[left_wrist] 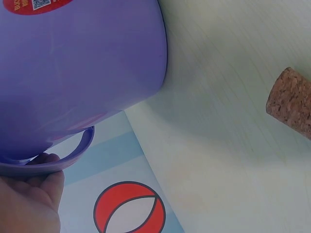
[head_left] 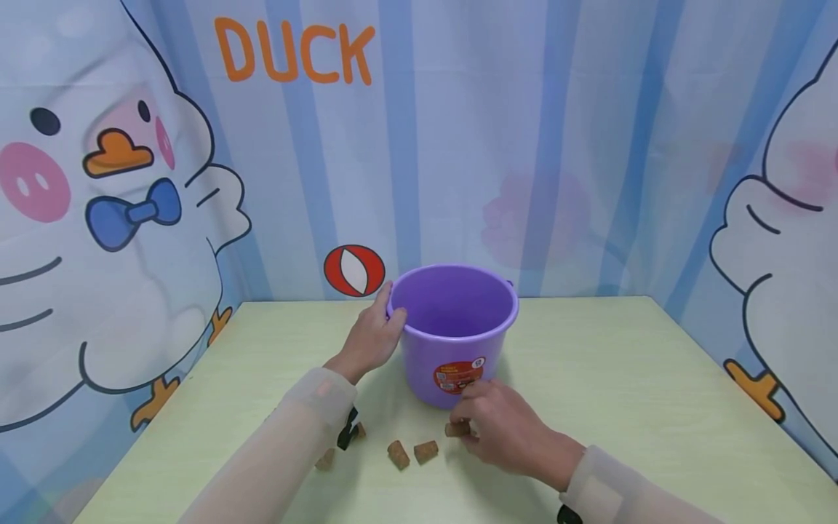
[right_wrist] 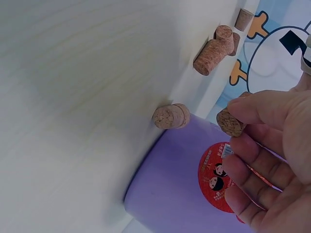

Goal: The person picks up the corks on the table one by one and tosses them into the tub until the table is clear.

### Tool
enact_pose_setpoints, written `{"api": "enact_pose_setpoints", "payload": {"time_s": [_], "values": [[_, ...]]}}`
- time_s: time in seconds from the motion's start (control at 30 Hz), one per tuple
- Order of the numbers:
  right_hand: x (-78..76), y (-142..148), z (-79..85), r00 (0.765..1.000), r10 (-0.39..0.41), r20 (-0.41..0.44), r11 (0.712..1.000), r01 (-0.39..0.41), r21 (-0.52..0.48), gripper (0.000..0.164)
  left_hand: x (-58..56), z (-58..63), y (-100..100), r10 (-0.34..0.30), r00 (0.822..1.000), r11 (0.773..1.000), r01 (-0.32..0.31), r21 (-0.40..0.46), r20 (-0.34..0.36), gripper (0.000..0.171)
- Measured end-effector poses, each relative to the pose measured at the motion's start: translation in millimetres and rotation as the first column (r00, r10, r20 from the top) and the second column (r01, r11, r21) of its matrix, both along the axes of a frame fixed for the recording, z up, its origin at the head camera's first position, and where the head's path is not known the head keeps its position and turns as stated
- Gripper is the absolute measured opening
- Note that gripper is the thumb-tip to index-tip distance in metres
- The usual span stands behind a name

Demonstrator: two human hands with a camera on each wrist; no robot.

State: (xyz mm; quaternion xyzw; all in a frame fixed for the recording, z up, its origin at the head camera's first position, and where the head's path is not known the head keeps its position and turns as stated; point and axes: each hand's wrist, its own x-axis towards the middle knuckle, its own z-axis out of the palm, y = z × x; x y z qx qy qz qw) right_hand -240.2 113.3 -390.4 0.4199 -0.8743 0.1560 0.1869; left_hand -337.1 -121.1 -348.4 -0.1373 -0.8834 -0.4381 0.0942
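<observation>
A purple bucket [head_left: 452, 364] with a red label stands upright on the table. My left hand [head_left: 373, 338] grips its rim from the left side, thumb and fingers on opposite faces of the rim. In the right wrist view, my right hand [right_wrist: 272, 150] pinches a cork [right_wrist: 231, 121] between thumb and index finger, the other fingers loosely bent in front of the label. In the head view this hand is low, at the bucket's front right. Several more corks [head_left: 425, 451] lie on the table before the bucket, some partly hidden by my left forearm.
The pale table [head_left: 589, 378] ends at a blue-striped curtain [head_left: 445, 145] printed with ducks and a red-and-white ball. Another cork [left_wrist: 291, 102] shows at the right edge of the left wrist view. The bucket's handle [left_wrist: 85, 145] hangs by the rim.
</observation>
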Motion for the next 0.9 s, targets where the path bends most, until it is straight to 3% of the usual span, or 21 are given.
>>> {"api": "enact_pose_setpoints", "payload": {"time_s": [0.4,0.9], "values": [[-1.4,0.5,6.7,0.999,-0.027,-0.029,0.998,0.025,-0.065,0.017,-1.1,-0.8,-0.3,-0.003,1.000,1.000,0.003,0.003,0.002,0.073],[-4.4,3.3,9.7,0.980,-0.022,-0.199,0.985,-0.013,-0.172,0.022,-1.0,-0.5,-0.3,-0.003,1.000,1.000,0.003,0.009,0.001,0.072]]}}
